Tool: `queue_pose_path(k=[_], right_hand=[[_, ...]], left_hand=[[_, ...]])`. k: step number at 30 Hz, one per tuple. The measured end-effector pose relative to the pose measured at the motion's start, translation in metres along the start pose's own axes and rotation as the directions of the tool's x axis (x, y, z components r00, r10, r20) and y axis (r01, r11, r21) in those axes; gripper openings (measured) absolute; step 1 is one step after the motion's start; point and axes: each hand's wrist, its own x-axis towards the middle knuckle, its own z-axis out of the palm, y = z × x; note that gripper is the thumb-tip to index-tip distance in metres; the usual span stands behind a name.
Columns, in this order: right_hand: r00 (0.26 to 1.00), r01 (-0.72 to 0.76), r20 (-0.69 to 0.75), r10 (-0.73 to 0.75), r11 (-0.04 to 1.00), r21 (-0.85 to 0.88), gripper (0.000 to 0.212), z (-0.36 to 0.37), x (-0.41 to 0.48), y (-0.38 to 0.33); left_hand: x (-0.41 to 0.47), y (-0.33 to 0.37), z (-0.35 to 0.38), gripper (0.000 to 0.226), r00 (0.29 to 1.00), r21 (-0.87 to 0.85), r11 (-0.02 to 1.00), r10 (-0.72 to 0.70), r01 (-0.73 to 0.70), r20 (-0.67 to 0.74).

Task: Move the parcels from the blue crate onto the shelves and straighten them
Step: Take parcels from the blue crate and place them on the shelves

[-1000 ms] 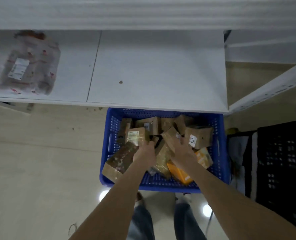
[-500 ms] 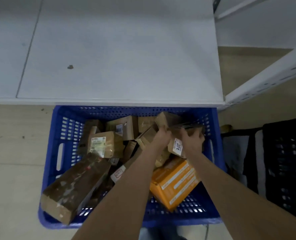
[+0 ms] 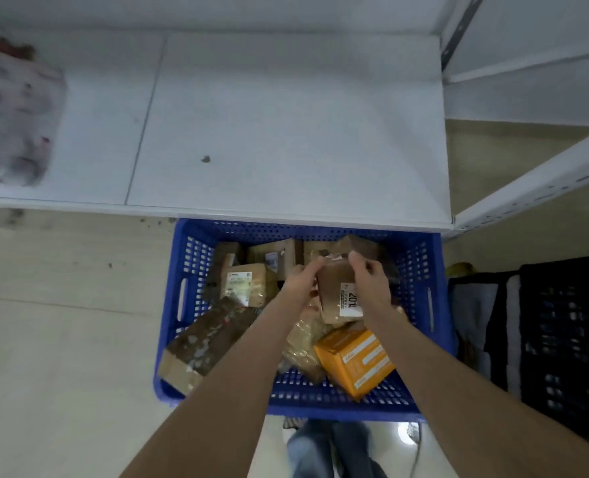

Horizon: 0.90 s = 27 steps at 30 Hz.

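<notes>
One parcel [image 3: 336, 288] is being picked from the blue crate [image 3: 420, 270], I judge; the left hand [image 3: 298, 282] and right hand [image 3: 372, 284] clasp its opposite sides, fingers curled over its top, above the other parcels [image 3: 244, 288] at the crate's far right. Next it must rise past the crate's far wall onto the shelf [image 3: 286, 125], set square; it is a small brown carton, upright, white label facing the crate's near side.

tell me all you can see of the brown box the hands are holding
The brown box is plain cardboard, with a white label printed in black low on its near face. The left hand grips its left side, the right hand its right, fingers curled over the top edge. It is over other parcels in the far right of the blue crate.
</notes>
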Motion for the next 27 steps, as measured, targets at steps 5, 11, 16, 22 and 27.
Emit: queue_pose_path(k=[5,11,16,22,27], right_hand=[[0.987,-0.084,0.147,0.068,0.992,0.1,0.031,0.025,-0.088,-0.06],[0.971,-0.004,0.239,-0.014,0.997,0.078,0.03,0.052,-0.192,-0.124],[0.946,0.06,0.319,-0.059,0.998,0.006,0.041,0.057,-0.254,-0.167],[0.896,0.178,0.42,-0.145,0.983,-0.041,0.064,0.049,-0.31,-0.204],[0.826,0.099,0.557,-0.085,0.995,0.005,0.057,0.026,-0.357,-0.23]], left_hand=[[-0.089,0.033,-0.07,0.048,0.996,-0.036,0.999,0.003,-0.006,-0.091],[-0.2,0.07,-0.128,0.059,0.998,-0.049,0.998,0.041,-0.044,-0.055],[-0.271,0.084,-0.16,0.059,0.997,-0.132,0.989,0.067,-0.06,0.049],[-0.333,0.096,-0.175,0.049,0.986,-0.263,0.952,0.167,-0.157,0.017],[-0.38,0.102,-0.175,0.044,0.966,-0.304,0.919,0.259,-0.25,-0.011]])
